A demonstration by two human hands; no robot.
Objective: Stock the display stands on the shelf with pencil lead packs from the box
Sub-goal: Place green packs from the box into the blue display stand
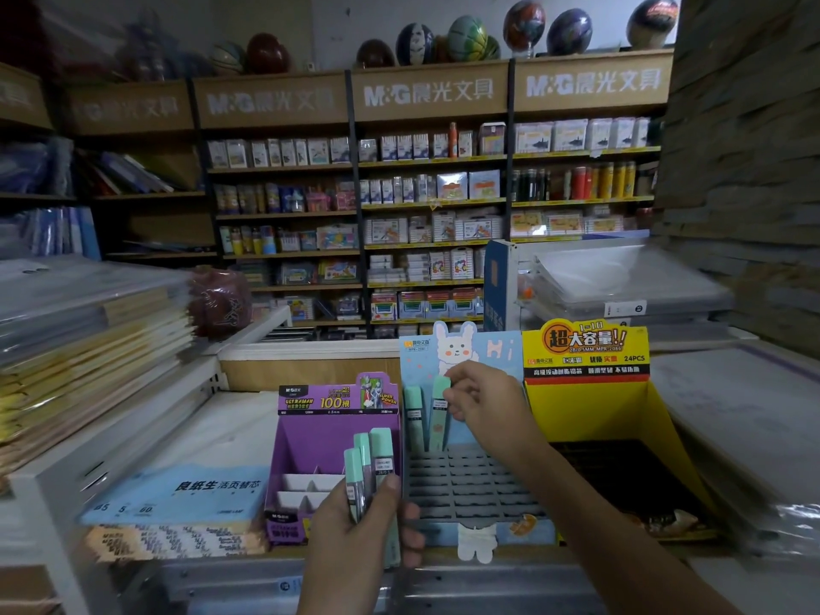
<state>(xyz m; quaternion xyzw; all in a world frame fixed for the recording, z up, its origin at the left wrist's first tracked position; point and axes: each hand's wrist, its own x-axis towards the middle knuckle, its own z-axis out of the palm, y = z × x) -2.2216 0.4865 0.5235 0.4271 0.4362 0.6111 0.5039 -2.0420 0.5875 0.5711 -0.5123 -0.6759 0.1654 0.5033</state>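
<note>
**Lead pack held upright at the back row of the blue stand**

The far wall is filled by stocked shop shelving [426, 201]. On the near shelf three cardboard stands are set side by side: a yellow display stand [585, 401] on the right, a blue display stand [479, 486] with a rabbit backboard and a grey slotted grid in the middle, and a purple display stand [310, 441] on the left. A blue paper packet [177, 494] is laid flat left of the purple one.

The right hand [483, 401] is raised over the back of the grid, and the top of a mint pencil lead pack [439, 415] is pinched in its curled fingers. The long axis of that pack is kept nearly upright, with the lower end pointed down at the back row. Whether it is seated in a slot cannot be told, as that spot is blurred. Just beside it on the left, a second pack [414, 415] is stood upright in the back row.

The left hand [355, 526] is held low in front of the purple and blue stands, closed round a bundle of three packs [372, 463]. These are fanned, with long axes upright and mint caps pointed up and away from the person.
</note>
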